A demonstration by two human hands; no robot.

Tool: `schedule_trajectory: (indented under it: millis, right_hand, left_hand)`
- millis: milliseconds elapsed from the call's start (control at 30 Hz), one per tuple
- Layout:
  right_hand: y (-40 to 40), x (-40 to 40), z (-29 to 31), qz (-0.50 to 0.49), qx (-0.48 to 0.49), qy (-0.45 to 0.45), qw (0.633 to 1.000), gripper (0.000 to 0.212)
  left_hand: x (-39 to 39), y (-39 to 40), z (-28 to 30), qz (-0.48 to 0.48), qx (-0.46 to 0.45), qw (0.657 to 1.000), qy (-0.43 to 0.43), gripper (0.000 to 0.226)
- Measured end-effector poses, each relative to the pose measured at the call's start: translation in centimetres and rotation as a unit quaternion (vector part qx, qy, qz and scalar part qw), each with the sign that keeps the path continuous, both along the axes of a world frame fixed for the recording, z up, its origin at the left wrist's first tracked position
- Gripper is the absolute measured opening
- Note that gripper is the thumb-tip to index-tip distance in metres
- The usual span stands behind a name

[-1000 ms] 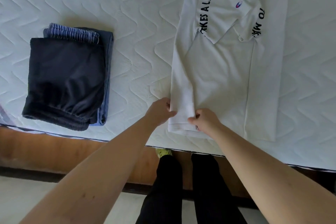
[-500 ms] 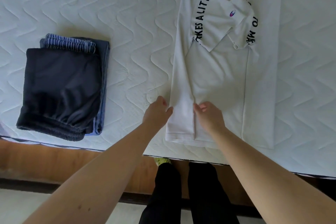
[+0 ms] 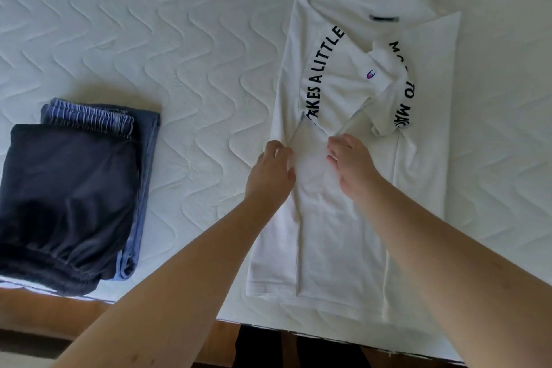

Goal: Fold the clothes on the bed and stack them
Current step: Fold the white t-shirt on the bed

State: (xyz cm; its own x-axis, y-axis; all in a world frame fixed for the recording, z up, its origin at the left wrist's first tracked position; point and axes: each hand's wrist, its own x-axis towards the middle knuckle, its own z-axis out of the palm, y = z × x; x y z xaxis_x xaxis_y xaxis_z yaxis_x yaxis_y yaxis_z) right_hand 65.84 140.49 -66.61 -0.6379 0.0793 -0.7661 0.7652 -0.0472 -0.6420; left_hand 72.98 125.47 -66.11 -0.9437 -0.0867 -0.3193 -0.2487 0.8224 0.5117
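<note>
A white T-shirt (image 3: 343, 218) with curved black lettering lies lengthwise on the white quilted mattress (image 3: 179, 39), both sides and sleeves folded inward. My left hand (image 3: 273, 172) rests on the shirt's left folded edge at mid-length, fingers loosely bent. My right hand (image 3: 351, 160) lies flat on the middle of the shirt with straight spread fingers, just below the folded sleeves. A stack of folded clothes sits at the left: a dark navy garment (image 3: 65, 197) on top of a blue striped one (image 3: 143, 158).
The mattress's near edge and the wooden bed frame (image 3: 59, 317) run along the bottom. My dark-trousered legs (image 3: 263, 349) stand against the frame. Bare mattress stretches between the stack and the shirt and beyond both.
Both hands slid up the shirt from its bottom hem to mid-length, along the left fold. The fingers went from pinching the hem to lying flatter on the cloth.
</note>
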Motion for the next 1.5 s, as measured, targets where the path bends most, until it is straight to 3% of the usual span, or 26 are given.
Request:
schedule_trajectory:
  millis: [67,300,433,600,667,767,867,933,1133,1367,1500]
  right_hand:
    - [-0.5,-2.0,0.1,-0.035,-0.029,-0.026,0.999,0.009]
    - [-1.6,-6.0,-0.1,-0.035,0.004,-0.077,0.996,0.016]
    - [-0.5,-7.1,0.4,0.018,0.066,0.032,0.997,0.017]
    - [2.4,-8.0,2.2,0.066,0.151,0.198,0.966,0.030]
    - [2.9,-8.1,2.9,0.066,0.127,0.247,0.958,0.019]
    - [3.7,-8.7,2.7,0.096,0.109,0.266,0.953,0.033]
    - [4.5,-9.0,0.9,0.113,0.112,0.157,0.975,0.023]
    - [4.9,-9.4,0.0,0.086,0.065,0.079,0.991,0.028]
    - [3.7,-12.3,-0.7,0.008,0.012,0.031,0.999,0.030]
    - [2.9,-14.5,1.3,0.044,0.098,0.197,0.974,0.040]
    - [3.9,-14.4,0.9,0.047,0.111,0.208,0.971,0.036]
  left_hand:
    - [-1.3,0.2,-0.3,-0.009,-0.054,0.998,0.015,0.037]
    - [-4.7,0.7,-1.4,-0.056,-0.247,0.968,-0.002,0.029]
    - [-5.9,1.3,-1.3,-0.068,-0.331,0.941,-0.012,0.032]
    - [-7.3,2.8,-1.2,-0.103,-0.341,0.933,-0.042,0.034]
    - [-8.0,3.2,-0.9,-0.090,-0.311,0.943,-0.069,0.025]
    - [-9.4,3.9,-1.1,-0.055,-0.180,0.978,-0.089,0.011]
    - [-9.9,4.4,-1.6,-0.030,-0.088,0.991,-0.092,0.026]
    - [-10.1,4.4,-1.9,-0.006,-0.047,0.993,-0.110,0.031]
    - [-11.2,4.1,-2.2,0.056,-0.002,0.993,-0.103,0.036]
    - [-12.5,4.4,-2.0,0.062,0.074,0.991,-0.095,0.024]
    - [-13.0,4.5,-2.1,0.039,0.112,0.988,-0.095,0.021]
